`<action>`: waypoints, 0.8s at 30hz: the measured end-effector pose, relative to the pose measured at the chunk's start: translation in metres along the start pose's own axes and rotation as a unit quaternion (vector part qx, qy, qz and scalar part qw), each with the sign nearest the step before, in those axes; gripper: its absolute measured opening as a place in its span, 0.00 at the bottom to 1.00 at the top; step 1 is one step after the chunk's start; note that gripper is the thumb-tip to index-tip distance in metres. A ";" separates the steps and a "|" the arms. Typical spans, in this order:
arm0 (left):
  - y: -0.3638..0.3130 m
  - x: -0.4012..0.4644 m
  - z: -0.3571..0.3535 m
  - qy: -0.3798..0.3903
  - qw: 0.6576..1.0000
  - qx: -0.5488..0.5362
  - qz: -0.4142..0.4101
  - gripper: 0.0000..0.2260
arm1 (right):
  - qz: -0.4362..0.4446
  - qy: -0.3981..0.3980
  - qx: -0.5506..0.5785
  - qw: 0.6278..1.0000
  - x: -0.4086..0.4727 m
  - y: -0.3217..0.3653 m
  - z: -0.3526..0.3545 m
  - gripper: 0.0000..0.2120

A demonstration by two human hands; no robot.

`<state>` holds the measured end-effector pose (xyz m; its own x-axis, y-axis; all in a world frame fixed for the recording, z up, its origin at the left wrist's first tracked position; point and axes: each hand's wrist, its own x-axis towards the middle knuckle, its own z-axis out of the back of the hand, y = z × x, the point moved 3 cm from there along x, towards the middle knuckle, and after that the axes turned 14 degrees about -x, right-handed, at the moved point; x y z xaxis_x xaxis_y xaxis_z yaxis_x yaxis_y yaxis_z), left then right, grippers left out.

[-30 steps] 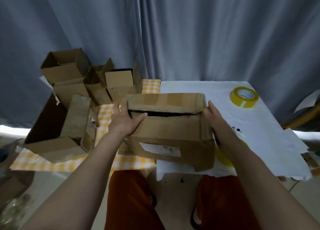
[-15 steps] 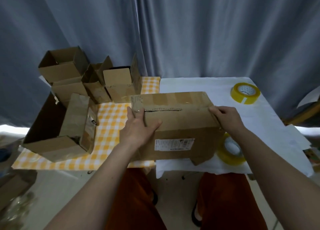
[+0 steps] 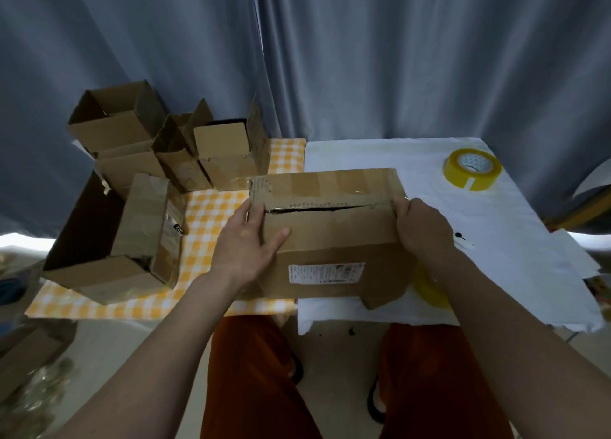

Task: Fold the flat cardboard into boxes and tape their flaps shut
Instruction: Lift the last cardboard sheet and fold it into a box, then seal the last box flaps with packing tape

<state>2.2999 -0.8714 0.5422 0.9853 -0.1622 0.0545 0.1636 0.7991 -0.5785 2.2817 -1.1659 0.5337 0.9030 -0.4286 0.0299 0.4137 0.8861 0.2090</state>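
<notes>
A light, stiff cardboard box (image 3: 330, 237), flaps nearly meeting, sits at the surface's (image 3: 515, 240) near edge, the left hand (image 3: 249, 243) pressed flat on its corner, the right hand (image 3: 421, 227) curled round the other end, tape roll (image 3: 472, 169) well apart.

matt cardboard box (image 3: 334, 240), glossy tape roll (image 3: 472, 170)
</notes>
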 end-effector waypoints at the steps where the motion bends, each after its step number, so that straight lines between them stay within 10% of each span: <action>1: -0.005 0.000 -0.002 0.008 0.998 0.067 -0.003 0.46 | -0.012 -0.026 0.010 1.000 -0.002 0.001 0.001 0.18; 10: -0.062 0.021 -0.044 0.184 0.960 0.186 -0.097 0.58 | -0.076 -0.016 0.105 0.991 0.003 -0.004 -0.002 0.15; 16: -0.083 0.026 -0.063 0.193 0.962 0.181 -0.065 0.52 | -0.143 0.041 0.181 0.972 0.009 -0.010 -0.011 0.31; 22: -0.093 0.026 -0.074 0.157 0.965 0.196 -0.075 0.53 | -0.119 0.125 0.363 0.916 0.010 -0.025 -0.009 0.26; 24: -0.090 0.026 -0.074 0.152 0.967 0.183 -0.096 0.54 | -0.111 0.145 0.229 0.956 0.002 -0.053 -0.017 0.20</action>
<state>2.3072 -0.9907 0.5354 0.8844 -0.4448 -0.1411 0.4025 0.8802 -0.2515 2.2636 -1.2105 0.5057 0.8210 -0.4710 -0.3226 0.5639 0.5805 0.5875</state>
